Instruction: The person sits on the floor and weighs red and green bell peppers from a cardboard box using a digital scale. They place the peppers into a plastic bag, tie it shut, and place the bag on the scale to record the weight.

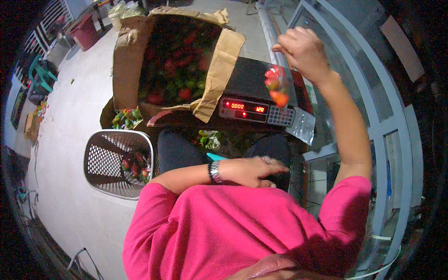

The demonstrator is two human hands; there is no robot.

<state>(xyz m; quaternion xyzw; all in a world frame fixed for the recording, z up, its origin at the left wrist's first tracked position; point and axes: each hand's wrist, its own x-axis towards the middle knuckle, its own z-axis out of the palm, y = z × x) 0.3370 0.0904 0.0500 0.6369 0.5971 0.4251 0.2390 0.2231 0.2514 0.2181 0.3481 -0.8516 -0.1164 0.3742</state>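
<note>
My right hand (301,51) is raised at upper right, fingers closed on the top of a clear plastic bag of red and orange produce (276,86), which hangs over a dark scale (242,111) with a lit red display and keypad. My left hand (261,171) lies across my lap near my right thigh, fingers apart and holding nothing visible. Just beyond its wrist is a turquoise object (212,157), partly hidden. Left of the scale stands an open cardboard box (128,65) of red and green produce. A flat plastic bag (301,128) lies at the scale's right.
A perforated basket (100,158) with red produce sits on the floor at my left. Leafy scraps (126,117) are below the box. A red bucket (84,33) and green chair (41,77) stand at upper left. A grey-framed glass door (387,154) runs along my right.
</note>
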